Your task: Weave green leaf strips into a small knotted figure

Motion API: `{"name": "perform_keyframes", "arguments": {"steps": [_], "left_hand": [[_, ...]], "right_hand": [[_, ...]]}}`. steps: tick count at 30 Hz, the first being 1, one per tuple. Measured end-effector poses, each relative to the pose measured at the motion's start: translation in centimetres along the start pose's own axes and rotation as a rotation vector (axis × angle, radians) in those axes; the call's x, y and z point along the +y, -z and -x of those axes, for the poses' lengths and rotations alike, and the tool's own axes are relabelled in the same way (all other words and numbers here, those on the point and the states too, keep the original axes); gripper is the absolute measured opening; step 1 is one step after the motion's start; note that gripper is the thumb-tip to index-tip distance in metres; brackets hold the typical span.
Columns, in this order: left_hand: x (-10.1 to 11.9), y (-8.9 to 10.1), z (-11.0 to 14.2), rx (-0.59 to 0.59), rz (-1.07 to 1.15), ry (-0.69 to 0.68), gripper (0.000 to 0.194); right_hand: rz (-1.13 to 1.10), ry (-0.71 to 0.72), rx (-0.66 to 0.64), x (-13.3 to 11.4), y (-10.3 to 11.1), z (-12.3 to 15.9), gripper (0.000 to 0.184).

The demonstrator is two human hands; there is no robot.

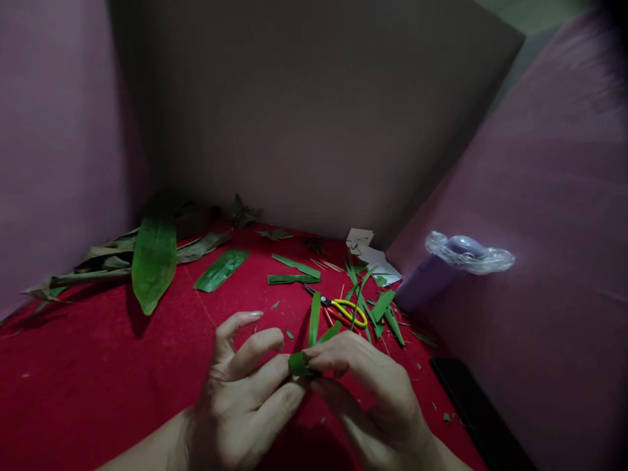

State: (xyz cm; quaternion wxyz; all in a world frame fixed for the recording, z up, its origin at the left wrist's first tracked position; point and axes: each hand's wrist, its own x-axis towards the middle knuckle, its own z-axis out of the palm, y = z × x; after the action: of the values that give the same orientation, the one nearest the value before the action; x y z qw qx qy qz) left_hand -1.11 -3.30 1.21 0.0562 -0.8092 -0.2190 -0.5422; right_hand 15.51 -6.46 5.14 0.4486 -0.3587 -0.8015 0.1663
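Observation:
Between my two hands is a green leaf strip [298, 364], bent into a small loop with long ends pointing up and away. My left hand [245, 386] pinches its left side between thumb and index finger, the other fingers raised and curled. From the right, my right hand [373, 386] presses thumb and fingertips onto the same strip. Just beyond the hands lies a pair of scissors [350, 311] with yellow and red handles, partly covered by leaf pieces. Two cut leaf strips [294, 279] rest near the blade tips.
A large green leaf [154, 261] and dried leaves [105, 258] lie at the left on the red cloth [122, 373]. Leaf scraps [383, 307] and white papers [375, 258] are at the right. By the wall stand a purple container [436, 278] and a black flat object [478, 409].

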Motion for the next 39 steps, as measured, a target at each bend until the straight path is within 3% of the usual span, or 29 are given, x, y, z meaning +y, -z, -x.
{"name": "perform_keyframes", "arguments": {"steps": [2, 8, 16, 27, 35, 39], "left_hand": [[0.1, 0.1, -0.1, 0.005, 0.010, -0.001, 0.022], [0.0, 0.5, -0.5, -0.035, 0.006, 0.009, 0.025], [0.0, 0.4, -0.5, -0.004, 0.010, 0.046, 0.025], [0.1, 0.2, -0.2, 0.024, -0.003, 0.042, 0.021], [-0.1, 0.4, -0.4, -0.004, -0.013, 0.021, 0.022], [-0.1, 0.4, -0.3, -0.003, -0.004, 0.049, 0.023]], "right_hand": [[-0.021, -0.015, 0.001, -0.1, 0.0, 0.1, 0.020], [-0.132, -0.273, 0.045, -0.4, 0.2, 0.5, 0.011], [-0.251, -0.343, 0.056, 0.2, 0.5, 1.8, 0.011], [-0.487, -0.614, 0.051, 1.2, 0.8, 2.3, 0.002], [-0.557, -0.664, 0.040, 1.5, 0.7, 2.4, 0.008], [-0.402, -0.624, 0.067, 1.3, 0.8, 2.5, 0.012]]}}
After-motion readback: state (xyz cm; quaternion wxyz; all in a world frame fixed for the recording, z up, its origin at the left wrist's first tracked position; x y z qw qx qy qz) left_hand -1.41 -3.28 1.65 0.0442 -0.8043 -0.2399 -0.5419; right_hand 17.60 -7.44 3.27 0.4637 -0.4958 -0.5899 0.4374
